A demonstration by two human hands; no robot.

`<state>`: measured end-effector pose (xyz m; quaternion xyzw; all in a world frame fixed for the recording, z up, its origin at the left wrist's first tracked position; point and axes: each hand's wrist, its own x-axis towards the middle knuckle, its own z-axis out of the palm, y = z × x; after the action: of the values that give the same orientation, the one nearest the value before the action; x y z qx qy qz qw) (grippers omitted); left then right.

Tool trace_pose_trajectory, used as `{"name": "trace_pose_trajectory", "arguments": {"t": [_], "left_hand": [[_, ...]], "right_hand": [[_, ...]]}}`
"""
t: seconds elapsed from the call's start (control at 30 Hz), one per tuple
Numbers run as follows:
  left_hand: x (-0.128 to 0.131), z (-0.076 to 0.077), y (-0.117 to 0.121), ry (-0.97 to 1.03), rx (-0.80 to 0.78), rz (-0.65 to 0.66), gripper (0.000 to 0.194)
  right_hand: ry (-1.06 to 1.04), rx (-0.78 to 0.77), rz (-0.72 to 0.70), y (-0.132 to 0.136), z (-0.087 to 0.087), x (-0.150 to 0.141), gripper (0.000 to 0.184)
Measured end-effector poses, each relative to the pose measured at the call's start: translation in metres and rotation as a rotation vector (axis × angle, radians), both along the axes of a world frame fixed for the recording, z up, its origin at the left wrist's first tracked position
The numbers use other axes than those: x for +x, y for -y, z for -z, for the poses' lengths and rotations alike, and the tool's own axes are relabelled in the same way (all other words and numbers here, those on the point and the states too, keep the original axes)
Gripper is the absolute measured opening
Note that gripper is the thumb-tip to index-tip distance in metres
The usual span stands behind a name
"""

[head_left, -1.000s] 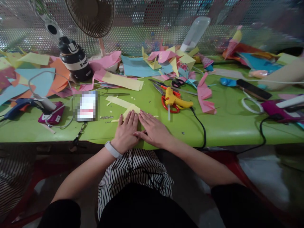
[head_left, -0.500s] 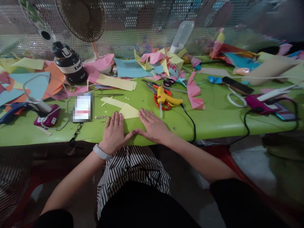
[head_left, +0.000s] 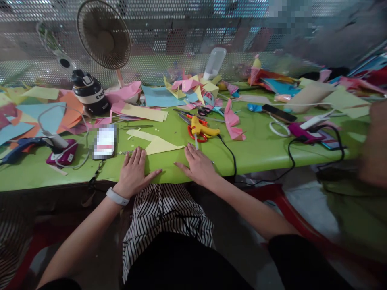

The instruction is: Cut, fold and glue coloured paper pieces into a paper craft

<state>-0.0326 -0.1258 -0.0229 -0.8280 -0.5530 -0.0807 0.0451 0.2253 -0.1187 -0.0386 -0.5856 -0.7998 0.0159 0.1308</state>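
Note:
My left hand (head_left: pixel 133 171) lies flat on the green table (head_left: pixel 260 151), fingers stretched out, just left of a folded yellow paper piece (head_left: pixel 160 146). A white band is on that wrist. My right hand (head_left: pixel 196 164) also lies flat with fingers spread, to the right of the paper. Neither hand holds anything. The yellow paper lies between and slightly beyond the two hands.
A yellow glue gun (head_left: pixel 203 128) lies on red scissors behind my right hand, its black cord running off the table edge. A phone (head_left: pixel 104 141), black bottle (head_left: pixel 90 94), fan (head_left: pixel 103 35) and heaps of coloured paper (head_left: pixel 157 96) crowd the back. Another person's arm (head_left: pixel 375 149) is at right.
My hands, side by side on the yellow paper a second ago, have slid apart to left and right, uncovering it. The camera view has tilted and shifted.

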Motion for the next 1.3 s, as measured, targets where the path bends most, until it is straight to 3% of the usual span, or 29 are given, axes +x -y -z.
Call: {"name": "trace_pose_trajectory", "arguments": {"t": [0.1, 0.2, 0.3, 0.4, 0.7, 0.93, 1.3], "left_hand": [[0.000, 0.001, 0.000, -0.025, 0.010, 0.012, 0.094], [-0.001, -0.001, 0.000, -0.063, -0.001, 0.017, 0.083], [-0.003, -0.002, 0.000, -0.086, -0.026, 0.014, 0.077], [-0.004, -0.004, -0.001, -0.098, -0.026, 0.011, 0.073], [0.001, -0.008, 0.001, -0.046, -0.041, -0.009, 0.073], [0.004, -0.009, 0.003, -0.026, -0.023, -0.015, 0.083], [-0.013, -0.019, 0.004, -0.094, 0.005, -0.013, 0.090]], "right_hand": [[-0.028, 0.082, -0.031, 0.005, -0.009, -0.013, 0.082], [-0.036, 0.088, -0.196, -0.005, -0.022, -0.042, 0.078], [-0.029, -0.007, -0.342, -0.023, -0.029, -0.070, 0.078], [-0.040, -0.137, -0.393, -0.033, -0.025, -0.078, 0.085], [-0.013, -0.135, -0.273, -0.016, -0.018, -0.061, 0.093], [0.010, -0.059, -0.097, -0.007, -0.007, -0.020, 0.096], [0.004, -0.033, -0.091, -0.008, -0.001, -0.015, 0.090]]}}
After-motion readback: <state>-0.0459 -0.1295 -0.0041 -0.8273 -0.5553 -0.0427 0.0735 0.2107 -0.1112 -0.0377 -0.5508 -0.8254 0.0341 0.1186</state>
